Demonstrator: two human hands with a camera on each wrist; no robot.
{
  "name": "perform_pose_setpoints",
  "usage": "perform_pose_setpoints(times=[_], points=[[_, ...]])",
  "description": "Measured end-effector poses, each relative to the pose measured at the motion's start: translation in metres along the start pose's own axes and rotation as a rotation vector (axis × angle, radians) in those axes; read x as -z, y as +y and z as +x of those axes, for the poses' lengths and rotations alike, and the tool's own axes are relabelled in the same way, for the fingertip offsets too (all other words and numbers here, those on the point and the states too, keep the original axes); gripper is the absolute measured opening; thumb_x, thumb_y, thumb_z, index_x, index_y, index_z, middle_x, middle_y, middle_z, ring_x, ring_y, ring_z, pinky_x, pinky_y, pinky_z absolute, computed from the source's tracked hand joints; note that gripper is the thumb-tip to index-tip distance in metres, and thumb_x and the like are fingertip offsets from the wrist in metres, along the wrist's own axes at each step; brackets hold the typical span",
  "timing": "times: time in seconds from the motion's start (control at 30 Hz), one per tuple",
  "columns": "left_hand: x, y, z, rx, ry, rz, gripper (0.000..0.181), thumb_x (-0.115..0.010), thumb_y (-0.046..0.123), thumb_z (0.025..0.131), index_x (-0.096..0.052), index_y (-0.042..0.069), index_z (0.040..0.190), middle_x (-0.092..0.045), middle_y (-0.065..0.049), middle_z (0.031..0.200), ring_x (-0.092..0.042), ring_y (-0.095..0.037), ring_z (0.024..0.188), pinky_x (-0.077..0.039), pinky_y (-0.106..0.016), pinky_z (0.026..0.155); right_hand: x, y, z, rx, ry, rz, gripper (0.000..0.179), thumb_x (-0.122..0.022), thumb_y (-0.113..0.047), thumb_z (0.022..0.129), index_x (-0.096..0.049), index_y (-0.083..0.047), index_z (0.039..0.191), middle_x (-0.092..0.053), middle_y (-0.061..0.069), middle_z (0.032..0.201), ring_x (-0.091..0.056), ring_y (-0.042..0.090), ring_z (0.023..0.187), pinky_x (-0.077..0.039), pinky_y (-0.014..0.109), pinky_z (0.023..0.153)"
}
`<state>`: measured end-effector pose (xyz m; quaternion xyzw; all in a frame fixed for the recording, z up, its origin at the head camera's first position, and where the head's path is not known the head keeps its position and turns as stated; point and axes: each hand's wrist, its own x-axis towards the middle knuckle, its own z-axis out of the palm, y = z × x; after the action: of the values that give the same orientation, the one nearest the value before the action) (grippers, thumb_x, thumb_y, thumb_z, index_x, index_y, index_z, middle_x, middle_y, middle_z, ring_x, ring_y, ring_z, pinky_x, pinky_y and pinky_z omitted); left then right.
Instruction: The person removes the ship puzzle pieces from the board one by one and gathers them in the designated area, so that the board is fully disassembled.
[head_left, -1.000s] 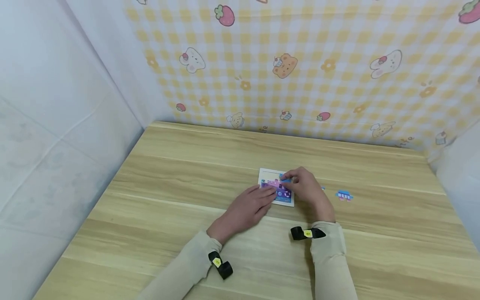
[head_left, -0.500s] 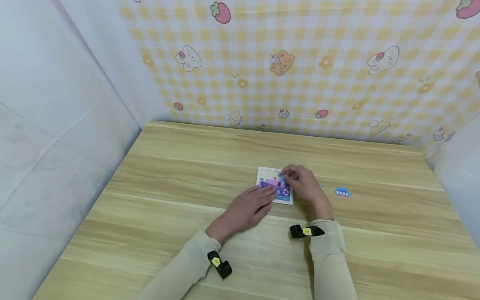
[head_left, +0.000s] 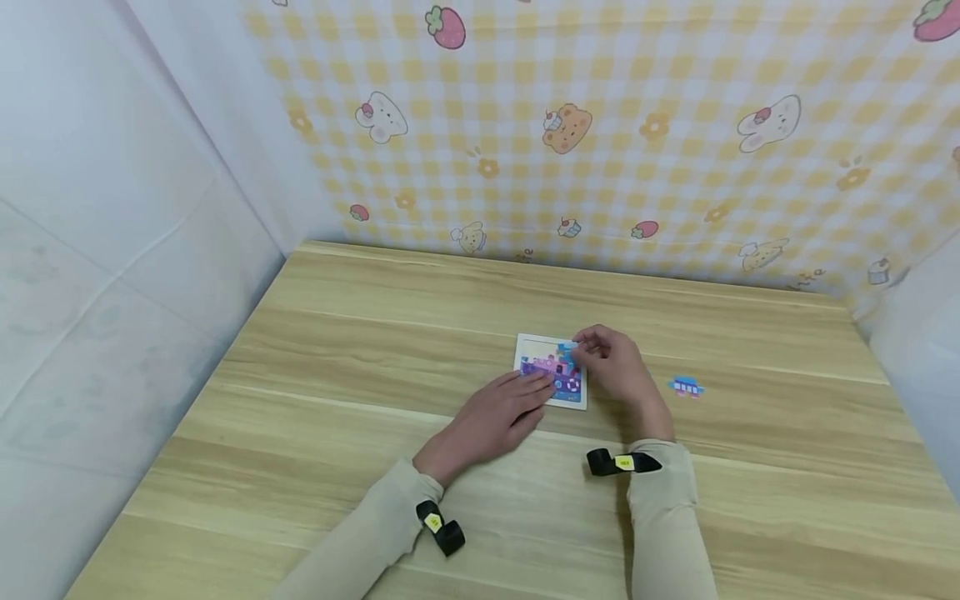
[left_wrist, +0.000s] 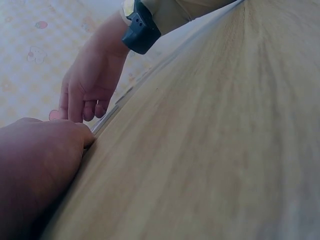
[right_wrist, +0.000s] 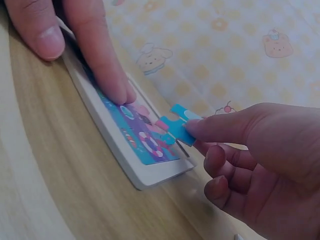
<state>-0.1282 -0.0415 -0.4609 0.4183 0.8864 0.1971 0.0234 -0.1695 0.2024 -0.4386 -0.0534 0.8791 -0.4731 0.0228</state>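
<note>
A small jigsaw puzzle in a white frame (right_wrist: 117, 160) lies on the table, its purple, pink and blue picture partly assembled. My left hand (head_left: 495, 417) rests on the puzzle's lower left with fingers extended; in the right wrist view, its fingertips press on the picture. Between thumb and fingers, my right hand (head_left: 617, 371) pinches a blue jigsaw piece (right_wrist: 179, 126). That piece is tilted over the frame's upper right corner area. The left wrist view shows my left hand (left_wrist: 40, 170) close up, with the puzzle mostly hidden behind it.
Another jigsaw piece (head_left: 686, 387), blue with pink tabs, lies on the wooden table (head_left: 360, 333) right of my right hand. A yellow checked cloth (head_left: 615, 167) hangs along the back edge, and a white sheet (head_left: 112, 250) at the left.
My right hand has shifted slightly right and away from the puzzle's middle, uncovering more blue at its upper right. A small loose piece by the right wrist is now hidden. The left hand stays put.
</note>
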Motion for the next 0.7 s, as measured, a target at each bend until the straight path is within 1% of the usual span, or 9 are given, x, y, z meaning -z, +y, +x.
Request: perform_pose_setpoints(times=[0.2, 0.3, 0.37, 0.47, 0.57, 0.7], points=[[0.001, 0.000, -0.001, -0.002, 0.003, -0.003, 0.047, -0.046, 0.030, 0.111, -0.047, 0.013, 0.155, -0.041, 0.002, 0.162, -0.032, -0.013, 0.152, -0.018, -0.035, 0.128, 0.006, -0.001, -0.004, -0.040, 0.072, 0.063, 0.021, -0.066, -0.014, 0.103, -0.068, 0.000, 0.118, -0.068, 0.016, 0.104, -0.059, 0.021, 0.082, -0.049, 0.022, 0.069], [0.001, 0.000, -0.001, -0.008, 0.008, 0.003, 0.047, -0.046, 0.030, 0.111, -0.047, 0.013, 0.155, -0.042, 0.002, 0.161, -0.032, -0.012, 0.152, -0.019, -0.036, 0.127, 0.014, 0.000, -0.008, -0.048, 0.088, 0.073, 0.024, -0.067, -0.017, 0.102, -0.069, -0.001, 0.119, -0.069, 0.017, 0.106, -0.059, 0.020, 0.081, -0.049, 0.021, 0.068], [0.000, 0.000, -0.001, -0.012, 0.010, 0.002, 0.047, -0.047, 0.029, 0.111, -0.048, 0.012, 0.155, -0.042, 0.002, 0.161, -0.033, -0.013, 0.152, -0.019, -0.036, 0.127, 0.020, 0.003, -0.013, -0.056, 0.095, 0.074, 0.025, -0.067, -0.019, 0.103, -0.069, -0.001, 0.120, -0.069, 0.017, 0.107, -0.059, 0.020, 0.081, -0.050, 0.022, 0.066], [-0.001, 0.000, 0.000, -0.022, 0.025, -0.004, 0.046, -0.047, 0.029, 0.111, -0.049, 0.011, 0.154, -0.043, 0.000, 0.161, -0.034, -0.014, 0.151, -0.020, -0.036, 0.127, 0.032, 0.007, -0.022, -0.080, 0.108, 0.069, 0.028, -0.067, -0.023, 0.103, -0.069, -0.002, 0.122, -0.069, 0.017, 0.110, -0.062, 0.022, 0.085, -0.051, 0.023, 0.067], [-0.002, 0.000, 0.000, -0.026, 0.040, -0.007, 0.046, -0.048, 0.028, 0.111, -0.050, 0.010, 0.153, -0.044, -0.001, 0.160, -0.036, -0.015, 0.151, -0.020, -0.036, 0.127, 0.044, 0.013, -0.032, -0.099, 0.127, 0.075, 0.029, -0.067, -0.024, 0.103, -0.069, -0.002, 0.121, -0.069, 0.014, 0.108, -0.063, 0.022, 0.085, -0.053, 0.024, 0.066], [-0.002, 0.000, -0.001, -0.022, 0.040, -0.006, 0.046, -0.048, 0.028, 0.111, -0.049, 0.011, 0.154, -0.044, -0.001, 0.160, -0.035, -0.015, 0.151, -0.020, -0.035, 0.127, 0.064, 0.023, -0.046, -0.105, 0.157, 0.067, 0.030, -0.069, -0.023, 0.102, -0.070, 0.000, 0.121, -0.070, 0.005, 0.102, -0.064, 0.016, 0.081, -0.054, 0.023, 0.064]])
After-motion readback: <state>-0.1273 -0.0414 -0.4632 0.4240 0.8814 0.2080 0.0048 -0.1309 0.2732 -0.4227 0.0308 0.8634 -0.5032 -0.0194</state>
